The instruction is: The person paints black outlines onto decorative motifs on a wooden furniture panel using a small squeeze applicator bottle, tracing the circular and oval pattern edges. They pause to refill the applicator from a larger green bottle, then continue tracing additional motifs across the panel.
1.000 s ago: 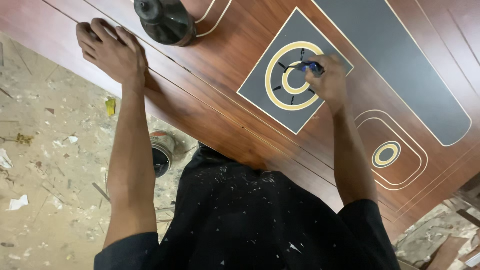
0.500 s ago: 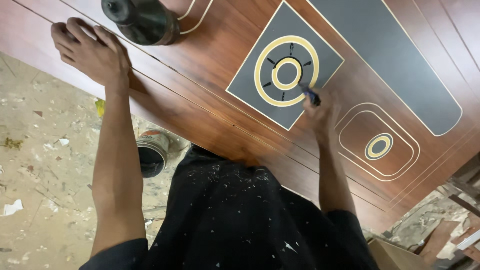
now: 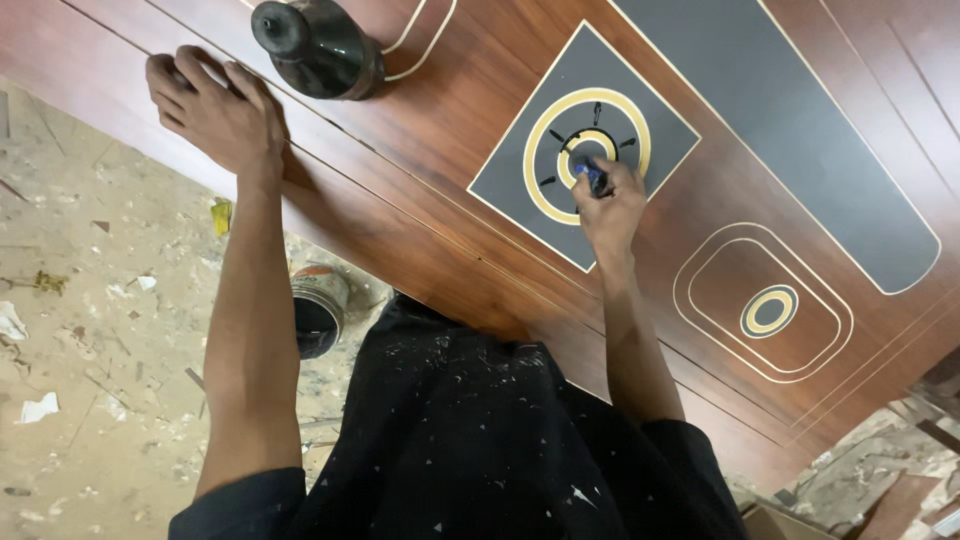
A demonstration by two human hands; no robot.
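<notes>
A brown wooden door panel (image 3: 470,110) lies flat in front of me, with dark grey inlays edged in gold lines. My right hand (image 3: 608,205) is shut on a small blue-tipped tool (image 3: 594,176), its tip on the gold ring design of a grey square inlay (image 3: 585,145). My left hand (image 3: 215,110) rests flat with fingers spread on the panel's near edge. A dark glossy bottle-shaped vessel (image 3: 318,45) stands on the panel just beyond my left hand.
An open paint tin (image 3: 318,310) stands on the dusty floor (image 3: 90,300) under the panel's edge, among scraps and debris. A rounded-rectangle inlay with a small gold ring (image 3: 768,312) lies right of my hand. A long grey inlay (image 3: 800,120) runs along the far side.
My right hand dropped to the square inlay's lower edge half a second ago and has come back up onto the gold ring. My left hand stays on the panel's edge.
</notes>
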